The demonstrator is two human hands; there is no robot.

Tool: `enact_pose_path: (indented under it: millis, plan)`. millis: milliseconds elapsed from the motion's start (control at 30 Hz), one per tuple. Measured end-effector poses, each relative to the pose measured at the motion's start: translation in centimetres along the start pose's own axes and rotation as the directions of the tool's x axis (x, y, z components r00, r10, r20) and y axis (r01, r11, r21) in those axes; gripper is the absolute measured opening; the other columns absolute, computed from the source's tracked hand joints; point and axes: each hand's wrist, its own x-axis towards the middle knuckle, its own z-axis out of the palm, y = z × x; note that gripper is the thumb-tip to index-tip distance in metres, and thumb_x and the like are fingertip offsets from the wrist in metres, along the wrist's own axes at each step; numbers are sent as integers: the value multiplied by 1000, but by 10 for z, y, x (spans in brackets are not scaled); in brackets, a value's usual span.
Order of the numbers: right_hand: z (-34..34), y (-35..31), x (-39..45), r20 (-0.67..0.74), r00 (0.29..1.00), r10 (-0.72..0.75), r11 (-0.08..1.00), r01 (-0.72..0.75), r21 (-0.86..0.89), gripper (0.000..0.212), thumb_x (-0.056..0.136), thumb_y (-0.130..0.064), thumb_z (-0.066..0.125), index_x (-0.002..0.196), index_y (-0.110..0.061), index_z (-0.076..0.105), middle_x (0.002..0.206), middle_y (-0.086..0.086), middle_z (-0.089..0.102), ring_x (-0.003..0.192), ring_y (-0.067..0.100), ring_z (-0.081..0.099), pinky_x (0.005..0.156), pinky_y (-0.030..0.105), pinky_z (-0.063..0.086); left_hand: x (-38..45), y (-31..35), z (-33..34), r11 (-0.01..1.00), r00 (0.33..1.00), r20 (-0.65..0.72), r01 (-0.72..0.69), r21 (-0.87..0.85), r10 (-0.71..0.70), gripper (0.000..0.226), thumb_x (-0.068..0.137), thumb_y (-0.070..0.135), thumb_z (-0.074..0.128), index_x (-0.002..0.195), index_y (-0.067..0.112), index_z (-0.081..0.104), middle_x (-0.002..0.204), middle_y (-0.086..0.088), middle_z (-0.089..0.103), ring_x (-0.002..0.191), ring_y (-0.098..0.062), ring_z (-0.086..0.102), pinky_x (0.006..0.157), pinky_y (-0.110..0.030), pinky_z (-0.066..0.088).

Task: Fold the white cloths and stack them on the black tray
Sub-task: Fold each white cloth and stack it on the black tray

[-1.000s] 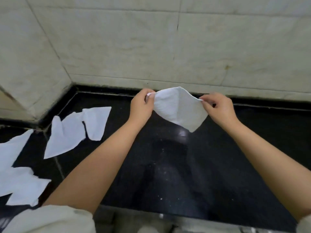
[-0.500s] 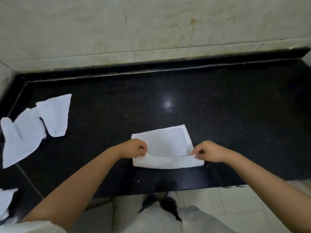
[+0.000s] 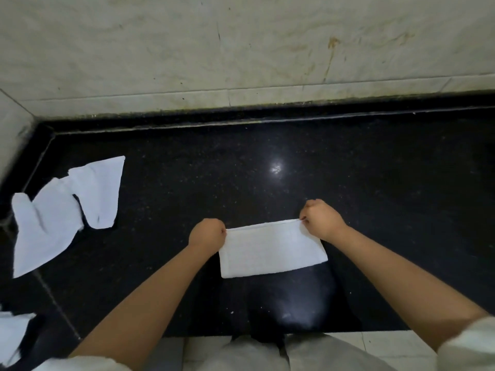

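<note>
White cloth (image 3: 272, 250), folded into a flat rectangle, lies on the black stone counter (image 3: 267, 170) near its near edge. The left hand (image 3: 206, 234) pinches the cloth's far left corner with fingers curled tight on it; the right hand (image 3: 322, 219) pinches the far right corner the same way, so the far edge runs straight between the two fists. Well apart to the left, two unfolded cloths (image 3: 64, 210) lie overlapping on the counter. Another white cloth (image 3: 12, 334) shows at the near left edge. Behind the counter rises a pale marble wall (image 3: 241, 49).
</note>
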Motion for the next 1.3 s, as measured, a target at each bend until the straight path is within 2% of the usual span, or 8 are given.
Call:
enact_pose_path:
  millis: [167, 600, 667, 733, 833, 967, 1167, 1300]
  plan:
    - [8, 2, 0, -1, 999, 45, 997, -45, -68, 28, 90, -5, 42, 108, -7, 63, 119, 10, 54, 115, 24, 47, 90, 34, 49, 1, -6, 11, 993, 984, -133, -114, 30, 117, 26, 96, 19, 43, 109, 9, 63, 115, -8, 59, 104, -21, 57, 84, -29, 46]
    - [6, -1, -3, 75, 996, 50, 997, -45, -67, 27, 86, 2, 41, 111, -3, 50, 117, 16, 55, 106, 29, 53, 75, 32, 42, -4, 2, 21, 949, 971, -94, -188, 254, 218, 27, 93, 4, 39, 116, 6, 54, 124, -9, 55, 117, -22, 50, 88, -27, 46]
    - [4, 1, -6, 104, 994, 41, 998, -35, -53, 16, 86, 2, 43, 95, -7, 52, 116, 16, 54, 103, 29, 54, 74, 30, 42, -3, 3, 20, 925, 943, -140, -255, 281, 302, 28, 88, 6, 52, 116, 4, 59, 129, -11, 55, 120, -20, 51, 90, -27, 48]
    - [4, 5, -9, 105, 994, 35, 999, -32, -32, 24, 85, 3, 42, 69, -15, 40, 114, 16, 55, 92, 26, 53, 63, 25, 36, 1, 1, 17, 878, 902, -167, -321, 355, 397, 28, 64, 14, 79, 90, 5, 71, 102, -8, 69, 94, -16, 67, 70, -18, 53]
    - [5, 7, -14, 104, 994, 44, 999, -46, 25, 16, 85, 2, 41, 77, -12, 40, 106, 15, 57, 82, 17, 42, 55, 22, 30, 2, 0, 11, 817, 883, -94, -381, 432, 461, 30, 33, 20, 89, 51, 16, 65, 56, 3, 64, 50, -8, 61, 43, -11, 42]
    - [0, 12, -20, 56, 994, 91, 972, -101, 214, 21, 81, 2, 45, 68, -14, 45, 84, 4, 52, 76, 17, 48, 52, 20, 33, -1, 0, 7, 872, 913, -46, -370, 321, 405, 18, 93, 10, 40, 99, 6, 57, 92, -7, 59, 83, -18, 51, 63, -27, 38]
    - [-42, 8, -31, -113, 989, 94, 888, -32, 459, 37, 72, 7, 54, 53, -23, 45, 70, 3, 56, 72, 18, 53, 57, 22, 39, -11, -8, -42, 906, 905, -55, -419, 54, 421, 28, 94, 20, 48, 68, 27, 38, 66, 11, 44, 70, -12, 50, 55, -14, 33]
    - [-83, -2, -28, -459, 884, 89, 879, 147, 454, 32, 70, 9, 57, 57, -18, 46, 81, 17, 67, 79, 28, 60, 67, 27, 41, -15, 0, -88, 894, 801, -397, -413, 176, 448, 24, 93, 20, 49, 114, 12, 57, 93, -11, 66, 90, -31, 62, 69, -32, 45]
